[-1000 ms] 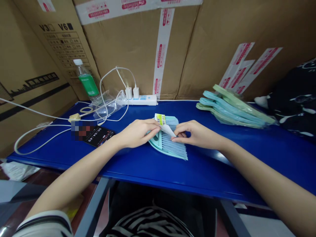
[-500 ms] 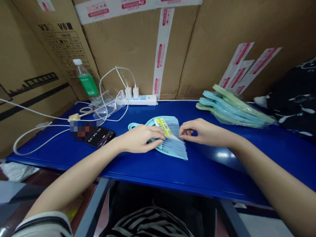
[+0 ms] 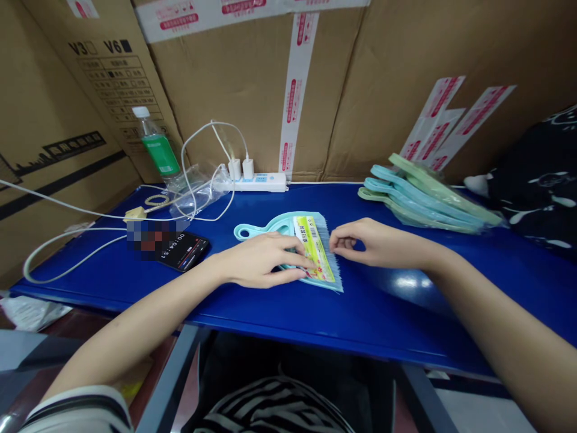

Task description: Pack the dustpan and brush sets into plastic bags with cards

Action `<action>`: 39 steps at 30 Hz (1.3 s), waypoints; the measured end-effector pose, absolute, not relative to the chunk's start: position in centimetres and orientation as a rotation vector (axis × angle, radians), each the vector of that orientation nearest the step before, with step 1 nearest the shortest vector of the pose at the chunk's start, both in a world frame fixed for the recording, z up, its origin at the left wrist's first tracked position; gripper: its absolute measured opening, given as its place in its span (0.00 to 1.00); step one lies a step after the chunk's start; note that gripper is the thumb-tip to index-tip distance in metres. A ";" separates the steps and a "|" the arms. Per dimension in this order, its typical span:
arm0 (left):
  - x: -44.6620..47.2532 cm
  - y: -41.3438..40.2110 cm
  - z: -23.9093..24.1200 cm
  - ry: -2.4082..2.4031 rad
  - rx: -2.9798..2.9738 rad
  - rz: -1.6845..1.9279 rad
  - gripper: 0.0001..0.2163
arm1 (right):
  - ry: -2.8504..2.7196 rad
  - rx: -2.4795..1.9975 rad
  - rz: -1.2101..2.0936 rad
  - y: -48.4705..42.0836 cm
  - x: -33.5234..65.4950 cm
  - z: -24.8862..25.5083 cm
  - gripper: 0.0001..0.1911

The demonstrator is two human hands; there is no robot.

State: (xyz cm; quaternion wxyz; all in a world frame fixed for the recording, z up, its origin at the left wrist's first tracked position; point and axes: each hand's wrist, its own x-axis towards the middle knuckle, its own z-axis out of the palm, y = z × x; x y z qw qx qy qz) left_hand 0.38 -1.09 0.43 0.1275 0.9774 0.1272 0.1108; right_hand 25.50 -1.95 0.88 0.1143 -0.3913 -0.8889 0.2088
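A small teal dustpan and brush set (image 3: 270,227) lies flat on the blue table (image 3: 315,313), handle to the left, bristles toward me. A yellow printed label (image 3: 314,255) lies along the bristles. My left hand (image 3: 259,263) rests on the set with fingers stretched flat, their tips pressing the label's left edge. My right hand (image 3: 374,243) hovers just right of the bristles with fingers curled in and thumb against them, nothing visible in it.
A bagged stack of teal and green brushes (image 3: 424,195) lies at the back right. A phone (image 3: 183,250), white cables, a power strip (image 3: 256,182) and a green-labelled bottle (image 3: 157,147) sit at the left. Cardboard boxes wall the back; a dark bag (image 3: 536,180) is far right.
The label, held up folded between both hands a second ago, now lies flat along the bristles. My left hand slid right over it; my right hand let go and drew slightly away.
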 end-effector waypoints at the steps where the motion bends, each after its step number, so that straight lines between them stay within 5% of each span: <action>1: 0.4 -1.1 0.3 0.363 2.863 0.317 0.14 | -2.608 -1.150 0.619 -1.9 25.5 0.9 0.09; 31: 0.7 -0.9 -0.3 0.341 2.986 0.304 0.16 | -2.630 -1.252 0.699 -1.9 25.6 1.1 0.11; 36: 0.8 -1.1 -0.2 0.369 2.977 0.281 0.15 | -2.534 -1.233 0.430 -1.7 25.6 0.4 0.17; 39: 0.7 -1.1 -0.1 0.361 2.992 0.301 0.15 | -2.517 -1.180 0.354 -1.6 25.3 -0.5 0.31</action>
